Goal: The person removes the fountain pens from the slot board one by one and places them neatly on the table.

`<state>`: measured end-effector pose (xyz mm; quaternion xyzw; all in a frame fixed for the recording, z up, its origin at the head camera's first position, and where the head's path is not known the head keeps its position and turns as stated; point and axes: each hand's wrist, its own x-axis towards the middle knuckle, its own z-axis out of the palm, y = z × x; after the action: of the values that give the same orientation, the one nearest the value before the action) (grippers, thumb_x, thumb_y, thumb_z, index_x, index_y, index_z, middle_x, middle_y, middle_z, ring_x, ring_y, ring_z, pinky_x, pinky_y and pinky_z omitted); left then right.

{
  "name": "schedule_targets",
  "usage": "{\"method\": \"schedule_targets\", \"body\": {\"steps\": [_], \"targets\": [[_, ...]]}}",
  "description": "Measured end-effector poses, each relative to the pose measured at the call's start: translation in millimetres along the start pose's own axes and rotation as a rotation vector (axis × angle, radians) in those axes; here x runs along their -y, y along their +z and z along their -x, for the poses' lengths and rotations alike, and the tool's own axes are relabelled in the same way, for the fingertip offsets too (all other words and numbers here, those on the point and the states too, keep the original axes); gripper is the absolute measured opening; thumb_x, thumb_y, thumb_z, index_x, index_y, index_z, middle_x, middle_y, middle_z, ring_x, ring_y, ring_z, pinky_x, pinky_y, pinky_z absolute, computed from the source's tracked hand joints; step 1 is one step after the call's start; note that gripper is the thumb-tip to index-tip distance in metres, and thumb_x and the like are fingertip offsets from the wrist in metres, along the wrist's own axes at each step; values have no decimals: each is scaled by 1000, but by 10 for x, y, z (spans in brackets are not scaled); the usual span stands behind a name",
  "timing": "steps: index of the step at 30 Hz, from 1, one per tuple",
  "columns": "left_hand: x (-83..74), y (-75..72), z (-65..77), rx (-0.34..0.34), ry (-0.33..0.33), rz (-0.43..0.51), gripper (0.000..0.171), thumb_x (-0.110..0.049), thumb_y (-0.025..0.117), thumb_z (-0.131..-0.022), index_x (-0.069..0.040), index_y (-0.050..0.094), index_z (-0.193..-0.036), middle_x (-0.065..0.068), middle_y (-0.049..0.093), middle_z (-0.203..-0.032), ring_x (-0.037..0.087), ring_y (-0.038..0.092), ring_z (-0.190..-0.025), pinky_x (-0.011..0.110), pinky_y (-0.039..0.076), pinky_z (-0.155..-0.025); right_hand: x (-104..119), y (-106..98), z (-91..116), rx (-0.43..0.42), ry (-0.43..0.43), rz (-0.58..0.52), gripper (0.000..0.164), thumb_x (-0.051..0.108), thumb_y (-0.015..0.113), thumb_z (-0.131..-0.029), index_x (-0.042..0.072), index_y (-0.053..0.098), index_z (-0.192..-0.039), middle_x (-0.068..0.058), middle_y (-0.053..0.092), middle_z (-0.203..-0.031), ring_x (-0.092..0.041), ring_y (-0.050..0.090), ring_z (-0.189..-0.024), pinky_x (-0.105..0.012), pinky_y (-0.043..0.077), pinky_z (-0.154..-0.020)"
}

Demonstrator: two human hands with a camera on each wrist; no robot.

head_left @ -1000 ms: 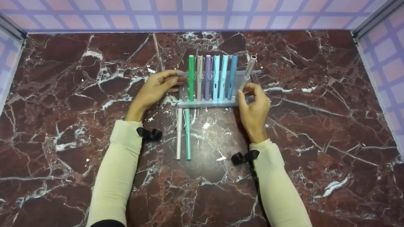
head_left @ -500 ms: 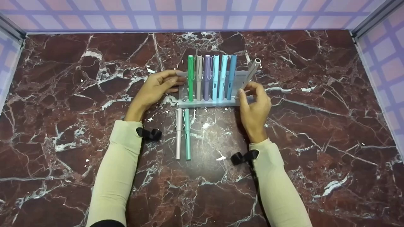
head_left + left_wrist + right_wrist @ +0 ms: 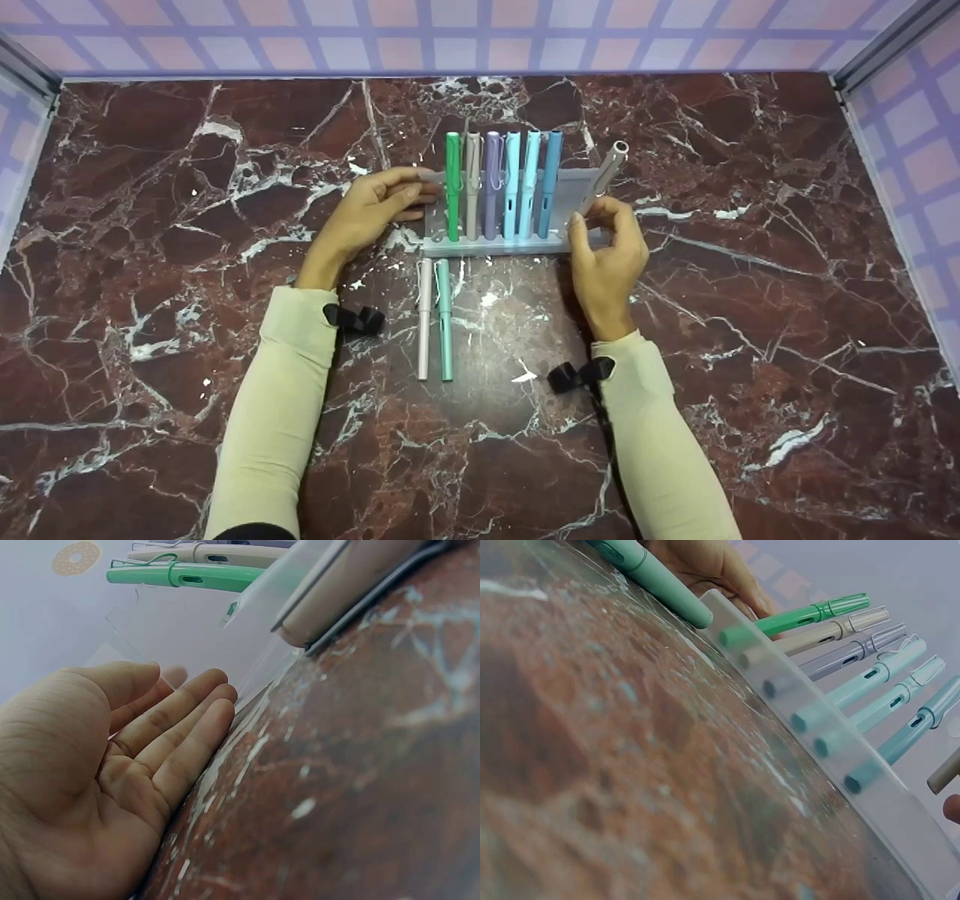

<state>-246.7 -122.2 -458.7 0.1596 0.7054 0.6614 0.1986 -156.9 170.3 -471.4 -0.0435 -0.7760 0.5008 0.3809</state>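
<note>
In our right hand (image 3: 611,259) we pinched the grey pen (image 3: 608,172), its long axis leaning rightward at the clear rack (image 3: 574,196)'s right end, our left hand (image 3: 373,202) relaxed opposite.

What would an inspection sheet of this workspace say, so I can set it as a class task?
Surface: dark red table, white-veined.
Job's things: six pens stand in a row in a clear rack; a pale pink pen and a teal pen lie in front.
Clutter: nothing seen.
Hands: left hand at the rack's left end, contact unclear; right hand pinches a tilted taupe pen.
Cables: nothing certain; a dark edge along the right sleeve is unclear.
Surroundings: pink-and-white checked panels at back and sides.
</note>
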Motion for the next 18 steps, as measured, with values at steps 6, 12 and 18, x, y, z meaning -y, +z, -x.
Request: {"method": "schedule_targets", "body": {"steps": [6, 12, 18], "targets": [[-4, 4, 1, -4, -3, -4, 33, -10, 49, -105, -4, 57, -137, 20, 60, -137, 30, 61, -124, 35, 55, -103, 8, 9, 10, -14, -14, -2, 15, -7, 72, -80, -8, 65, -93, -18, 68, -83, -27, 63, -76, -36, 55, -71], [-11, 8, 6, -5, -3, -4, 33, -9, 48, -105, -5, 57, -137, 20, 60, -137, 31, 61, -124, 36, 55, -103, -18, 6, 14, -25, -20, 15, 15, -6, 72, -80, -8, 65, -93, -19, 68, -83, -28, 61, -74, -32, 51, -68], [-7, 4, 2, -2, 1, -9, 34, -11, 49, -105, -4, 56, -137, 21, 60, -137, 31, 61, -124, 35, 56, -102, -14, 10, 17, -27, -22, 19, 14, -7, 69, -79, -9, 65, -92, -20, 67, -81, -29, 60, -73, -29, 49, -66]]}}
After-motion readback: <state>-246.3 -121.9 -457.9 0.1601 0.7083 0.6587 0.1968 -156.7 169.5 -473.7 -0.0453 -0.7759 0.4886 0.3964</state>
